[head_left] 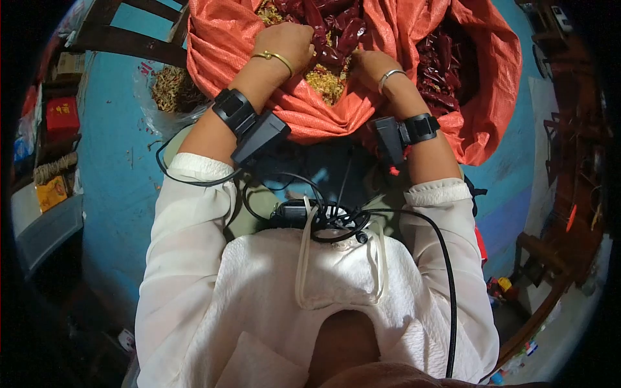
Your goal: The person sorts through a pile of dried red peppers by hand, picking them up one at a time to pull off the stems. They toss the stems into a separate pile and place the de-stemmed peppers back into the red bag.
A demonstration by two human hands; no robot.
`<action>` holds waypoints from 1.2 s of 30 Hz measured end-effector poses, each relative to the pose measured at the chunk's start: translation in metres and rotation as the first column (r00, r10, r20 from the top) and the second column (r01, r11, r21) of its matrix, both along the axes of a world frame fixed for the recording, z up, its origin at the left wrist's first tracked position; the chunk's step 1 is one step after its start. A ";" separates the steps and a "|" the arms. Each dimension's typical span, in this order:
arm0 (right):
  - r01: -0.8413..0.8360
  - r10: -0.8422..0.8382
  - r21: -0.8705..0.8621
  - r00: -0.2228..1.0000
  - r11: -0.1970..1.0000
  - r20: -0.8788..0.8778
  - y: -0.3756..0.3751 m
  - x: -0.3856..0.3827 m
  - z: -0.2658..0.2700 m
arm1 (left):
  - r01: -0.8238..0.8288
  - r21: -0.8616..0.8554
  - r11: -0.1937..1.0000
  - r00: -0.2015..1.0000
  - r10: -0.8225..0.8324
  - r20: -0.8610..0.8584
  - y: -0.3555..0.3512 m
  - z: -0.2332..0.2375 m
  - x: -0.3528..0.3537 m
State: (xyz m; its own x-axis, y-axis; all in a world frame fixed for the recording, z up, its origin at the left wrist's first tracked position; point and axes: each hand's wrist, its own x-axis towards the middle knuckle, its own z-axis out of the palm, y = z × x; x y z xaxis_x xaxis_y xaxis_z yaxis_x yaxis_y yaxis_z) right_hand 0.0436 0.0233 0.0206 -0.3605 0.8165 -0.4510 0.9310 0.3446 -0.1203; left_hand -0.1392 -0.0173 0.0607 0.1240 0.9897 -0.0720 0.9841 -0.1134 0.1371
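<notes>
Overall, the floor (pixel 116 168) is painted blue and scuffed. It fills the 9 o'clock side and reappears at 3 o'clock.

At 9 to 10 o'clock, a cluttered shelf edge carries one red box (pixel 62 116), one rope coil (pixel 55 168) and one yellow packet (pixel 52 193). At 10 o'clock, one clear plastic bag (pixel 169 90) of dry yellowish scraps lies on the floor, touching the sack.

One orange woven sack (pixel 310 116) stands open at 12 o'clock. It holds dried red chilies (pixel 336 29) and loose seeds (pixel 326 81). Two hands are inside its mouth.

- Left hand (pixel 288 45), one gold bangle: fingers curled down onto the chilies. What they pinch cannot be determined.
- Right hand (pixel 369 64), one silver bangle: fingertips buried among the chilies. Grip cannot be determined.

Two black wrist units (pixel 236 111) are fitted, one per forearm, with cables running to the chest. Dark wooden furniture (pixel 569 168) stands at 3 o'clock.
</notes>
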 end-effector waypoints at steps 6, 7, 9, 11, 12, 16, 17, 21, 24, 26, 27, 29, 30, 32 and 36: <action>-0.213 0.235 0.104 0.807 0.972 -0.542 -0.008 -0.010 -0.009 | -0.016 0.096 0.995 0.999 0.011 0.050 0.004 -0.003 -0.007; -0.207 0.231 0.103 0.846 0.973 -0.480 -0.011 -0.011 0.003 | -0.014 0.100 0.995 0.999 0.009 0.050 0.005 -0.001 -0.009; -0.112 0.177 0.163 0.862 0.980 -0.474 0.004 -0.002 -0.003 | -0.055 0.118 0.992 0.998 0.051 0.031 0.005 0.000 -0.011; 0.058 0.045 0.237 0.913 0.970 -0.405 0.011 0.009 -0.005 | -0.060 0.114 0.992 0.998 0.059 0.018 0.005 -0.001 -0.012; 0.005 0.097 0.279 0.930 0.960 -0.354 0.011 0.011 -0.002 | -0.065 0.111 0.992 0.998 0.065 0.005 0.006 -0.002 -0.012; -0.035 0.093 0.267 0.974 0.963 -0.208 0.004 0.007 -0.002 | -0.036 0.086 0.996 0.999 0.037 -0.008 0.007 -0.006 -0.009; -0.038 0.091 0.268 0.977 0.963 -0.191 0.002 0.006 -0.004 | -0.029 0.099 0.995 1.000 0.029 -0.007 0.008 -0.007 -0.008; 0.038 -0.002 0.294 0.992 0.955 -0.124 -0.001 -0.006 -0.007 | -0.024 0.096 0.995 0.999 0.026 -0.018 0.007 -0.006 -0.004; 0.066 -0.060 0.234 0.998 0.970 -0.032 -0.003 -0.014 -0.007 | -0.029 0.110 0.994 1.000 0.028 0.008 0.007 -0.008 -0.005; 0.013 -0.005 0.264 1.000 0.964 -0.031 -0.001 -0.015 -0.012 | -0.017 0.120 0.993 1.000 0.017 0.002 0.006 -0.007 -0.005; 0.014 -0.006 0.264 0.999 0.964 -0.032 -0.001 -0.014 -0.011 | -0.008 0.128 0.992 1.000 0.008 -0.001 0.006 -0.006 -0.005; -0.011 0.039 0.213 0.991 0.977 -0.126 0.001 -0.009 -0.006 | -0.007 0.123 0.992 1.000 0.007 0.000 0.006 -0.005 -0.005; -0.011 0.038 0.211 0.991 0.977 -0.125 0.004 -0.006 -0.008 | -0.008 0.114 0.993 1.000 0.007 0.004 0.006 -0.006 -0.005; 0.084 -0.012 0.192 0.937 0.978 -0.350 0.012 0.001 -0.014 | -0.009 0.126 0.992 1.000 0.008 0.012 0.006 -0.005 -0.006; 0.250 -0.207 0.011 0.826 0.968 -0.525 0.019 0.012 -0.011 | -0.018 0.115 0.993 1.000 0.015 0.026 0.009 -0.003 -0.005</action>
